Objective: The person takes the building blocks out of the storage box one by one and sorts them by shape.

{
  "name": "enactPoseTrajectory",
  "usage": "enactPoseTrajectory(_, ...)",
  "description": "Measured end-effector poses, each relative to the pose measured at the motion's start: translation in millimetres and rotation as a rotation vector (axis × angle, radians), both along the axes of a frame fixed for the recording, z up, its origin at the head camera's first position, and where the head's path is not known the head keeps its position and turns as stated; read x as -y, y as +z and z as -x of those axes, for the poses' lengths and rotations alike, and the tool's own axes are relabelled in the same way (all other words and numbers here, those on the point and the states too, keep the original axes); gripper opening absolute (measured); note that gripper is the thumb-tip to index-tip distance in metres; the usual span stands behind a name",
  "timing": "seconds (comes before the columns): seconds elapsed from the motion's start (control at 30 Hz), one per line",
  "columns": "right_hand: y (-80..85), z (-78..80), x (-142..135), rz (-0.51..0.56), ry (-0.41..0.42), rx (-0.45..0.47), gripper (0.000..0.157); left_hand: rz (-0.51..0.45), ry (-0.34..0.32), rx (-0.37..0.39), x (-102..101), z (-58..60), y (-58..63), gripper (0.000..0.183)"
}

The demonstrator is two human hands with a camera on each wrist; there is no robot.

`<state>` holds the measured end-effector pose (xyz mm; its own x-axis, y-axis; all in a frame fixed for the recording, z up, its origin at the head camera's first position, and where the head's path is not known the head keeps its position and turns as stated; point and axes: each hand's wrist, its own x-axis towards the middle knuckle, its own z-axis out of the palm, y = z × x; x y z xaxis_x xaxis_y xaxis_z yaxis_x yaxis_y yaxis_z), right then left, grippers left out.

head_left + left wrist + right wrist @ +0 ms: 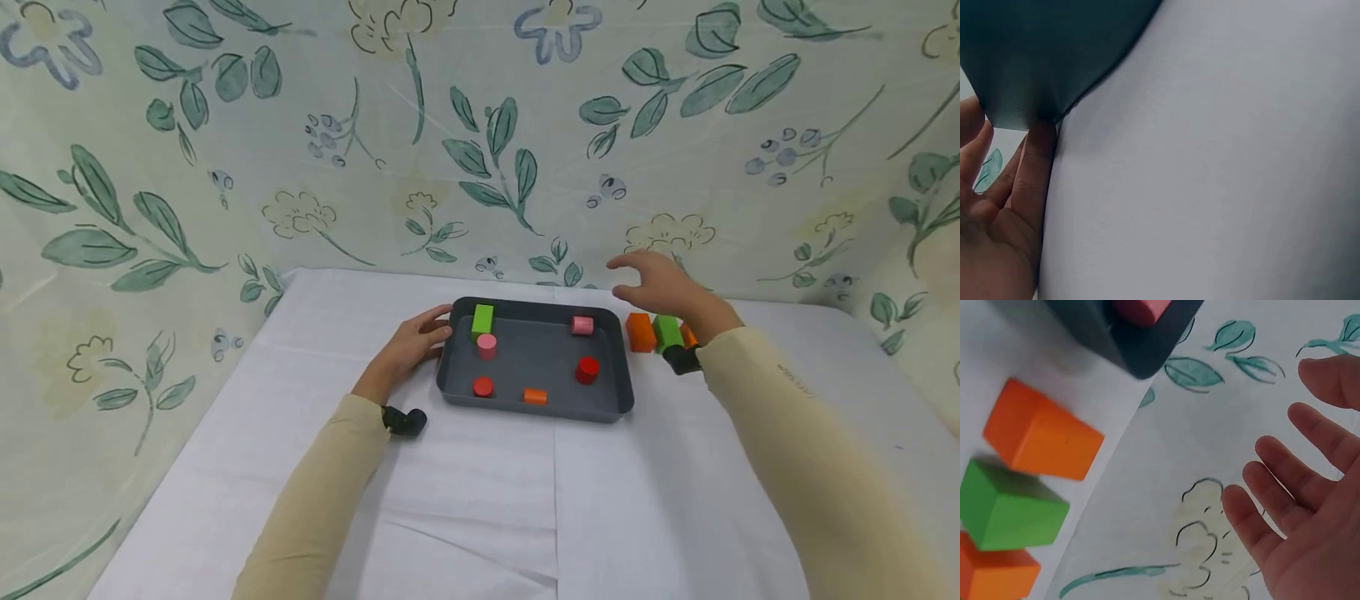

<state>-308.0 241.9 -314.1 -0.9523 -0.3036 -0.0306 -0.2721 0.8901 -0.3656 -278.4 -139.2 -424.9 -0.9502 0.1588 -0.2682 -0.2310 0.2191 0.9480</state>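
One dark grey tray (528, 350) sits at the middle of the head frame, on a bench (480, 500) under white cloth. Six pieces lie in it: one green block (482, 321) at its upper left, two pink cylinders, one upright (487, 347) just below the green block and one on its side (582, 326) at the upper right, two red cylinders, one lower left (483, 387) and one right (587, 370), and one orange piece (535, 397) by the lower wall.

Three more blocks stand beside the tray's right edge: two orange, the nearer one (641, 332) and a partly hidden one (688, 335), with one green (667, 333) between them.

Of the two hands, the left hand (408, 346) rests relaxed fingers against the tray's left wall; the right hand (663, 287), fingers apart and holding nothing, hovers at the upper right, above the three blocks. Two black wrist devices (405, 422) show, one per beige sleeve (315, 500).
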Motion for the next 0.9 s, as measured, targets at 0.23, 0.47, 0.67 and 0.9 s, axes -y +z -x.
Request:
enactPoseTrajectory(0.23,-3.1,6.5,47.4,0.024,0.104,-0.033,0.045,-0.005,-0.007,-0.003,0.7,-0.1,1.4,0.053)
enactPoseTrajectory(0.47,-6.5,7.0,82.9,-0.048,0.204,-0.04,0.043,-0.005,-0.009,-0.002,1.2,-1.0,1.1,0.053)
enactPoseTrajectory(0.67,-4.1,5.4,102.1,-0.047,0.223,-0.033,0.042,-0.01,-0.013,-0.009,2.5,-0.9,1.1,0.053)
enactPoseTrajectory(0.9,-6.7,5.1,119.1,-0.013,0.248,-0.01,0.043,-0.016,-0.008,-0.005,1.1,-1.3,1.0,0.053)
